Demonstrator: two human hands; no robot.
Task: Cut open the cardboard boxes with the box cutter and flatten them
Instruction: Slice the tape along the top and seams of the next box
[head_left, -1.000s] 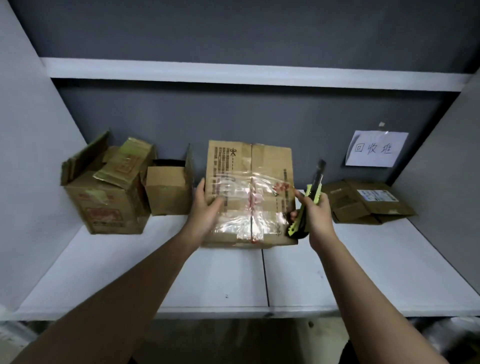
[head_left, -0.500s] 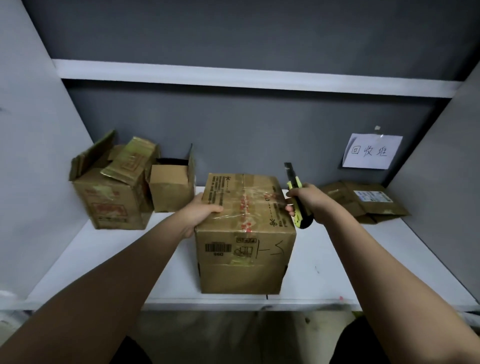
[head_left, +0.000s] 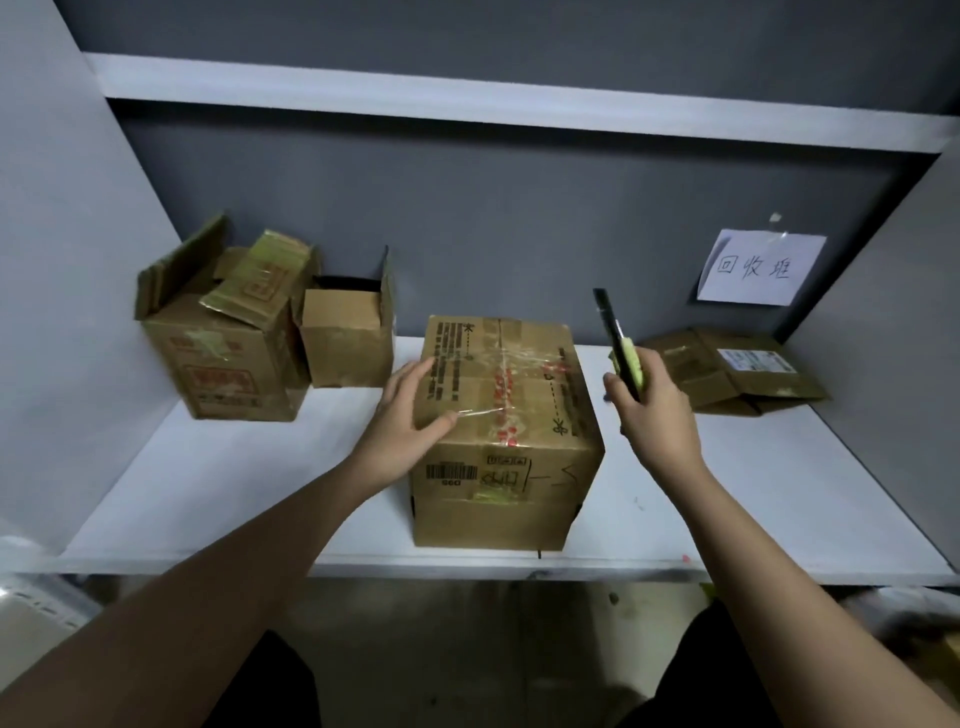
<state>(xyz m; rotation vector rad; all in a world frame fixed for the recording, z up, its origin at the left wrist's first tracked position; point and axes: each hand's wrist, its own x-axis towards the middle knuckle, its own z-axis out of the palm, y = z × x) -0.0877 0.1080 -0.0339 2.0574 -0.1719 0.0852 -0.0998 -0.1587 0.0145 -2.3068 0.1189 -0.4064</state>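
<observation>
since the earlier frames, the taped brown cardboard box (head_left: 506, 431) had gone from tipped up on edge to standing square on the white shelf board (head_left: 208, 499), near its front edge, with the taped top face upward. the right hand (head_left: 657, 415) had drawn away from the box's right side and was raised just beside it, apart from the cardboard.

the left hand (head_left: 402, 428) lay on the box's top left edge, fingers spread and loose, thumb on the clear tape; it was pressing flat and gripping nothing. the right hand's fingers were closed around the yellow-green and black box cutter (head_left: 621, 345), held upright and tilted slightly left, its dark end pointing up. whether the blade was extended could not be told.

clear tape with red printing ran along the top seam of the box, intact. a barcode label and handwritten marks were on its front face.

at the shelf's back left stood a worn brown carton with raised flaps (head_left: 223, 338), touching a smaller open brown carton (head_left: 345, 338) on its right. at back right lay a flattened brown carton with a white label (head_left: 727, 371). a white paper sign with handwritten characters (head_left: 758, 267) was taped to the dark grey back wall (head_left: 519, 218) above it.
</observation>
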